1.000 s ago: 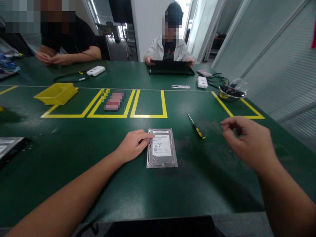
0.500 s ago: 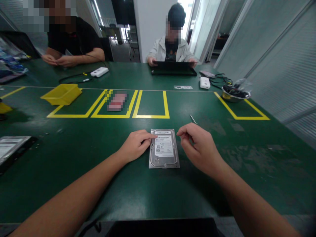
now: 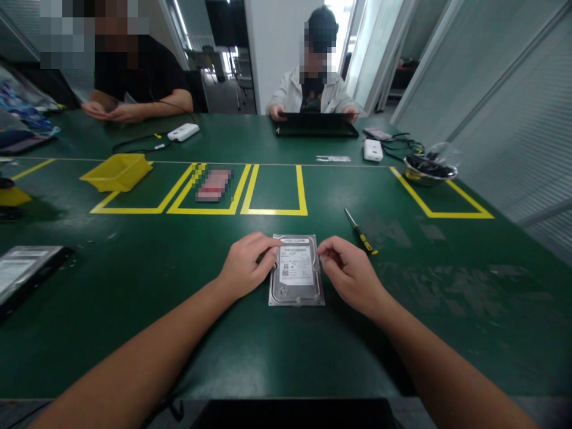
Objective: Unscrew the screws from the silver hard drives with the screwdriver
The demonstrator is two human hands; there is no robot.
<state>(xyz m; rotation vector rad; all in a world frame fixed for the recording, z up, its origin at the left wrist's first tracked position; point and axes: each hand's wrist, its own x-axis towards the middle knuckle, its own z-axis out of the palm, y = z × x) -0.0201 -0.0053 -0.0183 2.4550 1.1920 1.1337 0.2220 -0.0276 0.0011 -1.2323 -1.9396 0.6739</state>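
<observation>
A silver hard drive (image 3: 297,268) with a white label lies flat on the green table in front of me. My left hand (image 3: 250,262) rests against its left edge, the index finger reaching over the top corner and the thumb at the side. At the right edge, my right hand (image 3: 346,268) has its bent index fingertip by the metal, with a gap between finger and thumb; the other fingers are curled and partly hidden. Beyond that hand, a yellow-and-black screwdriver (image 3: 361,232) lies on the table.
Another hard drive (image 3: 27,271) lies at the left. A yellow bin (image 3: 118,173) and a blurred pink item (image 3: 214,185) sit by taped outlines. A metal bowl (image 3: 431,170) of dark parts stands at the right. Across the table, one person holds a black panel (image 3: 317,124); another sits left.
My right hand has moved left and slightly down to the drive's right edge, uncovering the screwdriver's handle. The left hand stays at the drive. The view has shifted slightly.
</observation>
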